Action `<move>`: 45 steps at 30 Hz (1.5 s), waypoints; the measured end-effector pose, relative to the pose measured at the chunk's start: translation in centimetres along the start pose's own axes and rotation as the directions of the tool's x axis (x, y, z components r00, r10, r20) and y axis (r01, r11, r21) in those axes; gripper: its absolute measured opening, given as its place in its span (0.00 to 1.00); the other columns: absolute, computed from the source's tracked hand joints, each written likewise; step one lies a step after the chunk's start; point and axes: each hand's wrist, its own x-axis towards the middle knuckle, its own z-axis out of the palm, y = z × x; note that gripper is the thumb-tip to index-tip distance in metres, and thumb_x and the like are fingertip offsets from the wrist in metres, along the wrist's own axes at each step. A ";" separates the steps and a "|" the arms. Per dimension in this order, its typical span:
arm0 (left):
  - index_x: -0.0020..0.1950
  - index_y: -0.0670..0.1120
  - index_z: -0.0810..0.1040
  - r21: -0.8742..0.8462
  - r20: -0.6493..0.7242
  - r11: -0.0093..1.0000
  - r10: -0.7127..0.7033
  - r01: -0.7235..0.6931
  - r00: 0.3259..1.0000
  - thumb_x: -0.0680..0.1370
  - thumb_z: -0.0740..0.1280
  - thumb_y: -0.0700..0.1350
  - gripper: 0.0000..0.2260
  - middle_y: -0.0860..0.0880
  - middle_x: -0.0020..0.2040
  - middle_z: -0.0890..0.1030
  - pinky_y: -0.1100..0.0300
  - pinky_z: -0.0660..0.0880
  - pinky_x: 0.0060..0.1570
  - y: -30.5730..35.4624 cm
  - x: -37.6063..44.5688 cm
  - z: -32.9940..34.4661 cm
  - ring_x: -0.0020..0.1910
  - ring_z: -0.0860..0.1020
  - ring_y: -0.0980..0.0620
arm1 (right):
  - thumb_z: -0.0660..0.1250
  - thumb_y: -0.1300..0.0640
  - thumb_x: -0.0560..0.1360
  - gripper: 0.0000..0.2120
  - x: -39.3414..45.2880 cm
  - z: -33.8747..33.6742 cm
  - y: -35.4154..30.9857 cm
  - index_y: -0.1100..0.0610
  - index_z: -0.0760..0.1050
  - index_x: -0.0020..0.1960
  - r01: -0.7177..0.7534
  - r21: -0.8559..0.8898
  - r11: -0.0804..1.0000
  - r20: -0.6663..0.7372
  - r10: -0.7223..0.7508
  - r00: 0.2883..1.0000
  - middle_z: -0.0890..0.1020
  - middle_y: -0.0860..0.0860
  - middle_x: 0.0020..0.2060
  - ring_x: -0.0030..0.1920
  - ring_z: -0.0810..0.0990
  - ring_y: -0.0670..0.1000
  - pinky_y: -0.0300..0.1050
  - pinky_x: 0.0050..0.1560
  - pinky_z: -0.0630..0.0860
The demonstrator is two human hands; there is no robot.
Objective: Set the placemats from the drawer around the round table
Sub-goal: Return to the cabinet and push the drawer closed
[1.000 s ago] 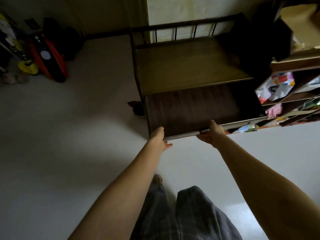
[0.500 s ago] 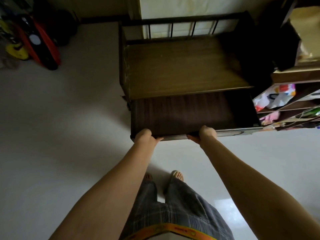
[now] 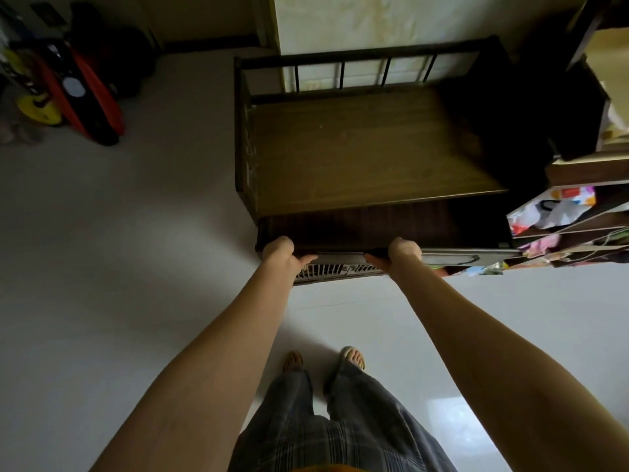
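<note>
The left hand (image 3: 280, 254) has its grip clamped on the front edge of the drawer (image 3: 381, 229), fingers curled over the top of the front panel and thumb pointing toward 3 o'clock along its face. The right hand (image 3: 400, 255) grips the same edge just to the 3 o'clock side of it, fingers hooked over the top and thumb pointing toward 9 o'clock.

The drawer stands partly out of a dark wooden cabinet (image 3: 367, 148), below the cabinet's flat top. What shows of its inside is a dark ribbed surface; whether that is a placemat or the drawer bottom cannot be told. Below the thumbs, the drawer front shows a pale slatted strip.

A low railing (image 3: 360, 63) runs along the cabinet's back edge at 12 o'clock. At 3 o'clock, cluttered shelves (image 3: 578, 233) hold colourful bags. At 10 o'clock, red-and-black and yellow objects (image 3: 78, 93) lean near the wall. The person's feet (image 3: 323, 359) stand on the pale floor (image 3: 102, 267) at 6 o'clock.
</note>
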 end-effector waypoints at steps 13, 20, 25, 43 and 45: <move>0.71 0.43 0.65 -0.039 0.039 0.995 0.097 -0.096 0.994 0.79 0.57 0.29 0.22 0.37 0.69 0.66 0.36 0.73 0.60 1.9 0.1 2.7 0.67 0.66 0.31 | 0.51 0.60 0.82 0.18 3.1 1.7 -3.5 0.65 0.63 0.69 0.006 -0.123 0.992 -0.023 -0.009 1.000 0.77 0.60 0.54 0.57 0.79 0.62 0.50 0.42 0.83; 0.66 0.49 0.68 -0.058 0.073 0.997 0.063 -0.058 0.995 0.73 0.66 0.49 0.22 0.40 0.65 0.68 0.33 0.76 0.52 1.7 0.3 3.6 0.62 0.69 0.35 | 0.48 0.35 0.77 0.32 3.0 1.0 -3.2 0.60 0.69 0.64 -0.063 -0.157 0.986 -0.100 0.047 0.994 0.82 0.63 0.50 0.45 0.83 0.60 0.45 0.35 0.78; 0.71 0.52 0.61 -0.070 -0.008 0.996 0.049 -0.050 0.999 0.68 0.75 0.59 0.37 0.41 0.68 0.65 0.34 0.78 0.46 1.2 0.7 4.8 0.67 0.67 0.34 | 0.53 0.24 0.69 0.43 3.8 1.6 -3.7 0.60 0.68 0.66 -0.063 -0.191 0.980 -0.124 0.039 0.991 0.82 0.61 0.47 0.42 0.84 0.58 0.48 0.34 0.81; 0.71 0.49 0.67 -0.063 0.256 0.997 0.052 -0.037 0.965 0.66 0.72 0.67 0.40 0.41 0.63 0.74 0.44 0.79 0.54 -6.0 -1.1 12.0 0.59 0.76 0.38 | 0.65 0.38 0.73 0.32 6.6 -4.5 -4.6 0.61 0.68 0.66 0.053 0.002 0.999 -0.117 -0.053 0.992 0.79 0.59 0.56 0.49 0.81 0.56 0.44 0.37 0.78; 0.72 0.50 0.67 -0.098 0.287 0.995 0.064 -0.037 0.956 0.66 0.73 0.67 0.40 0.42 0.65 0.73 0.45 0.77 0.57 -8.0 -0.9 13.4 0.61 0.75 0.40 | 0.67 0.42 0.73 0.31 7.5 -6.1 -5.4 0.61 0.68 0.67 0.060 0.148 0.987 -0.095 -0.046 0.994 0.79 0.60 0.56 0.50 0.81 0.56 0.45 0.39 0.79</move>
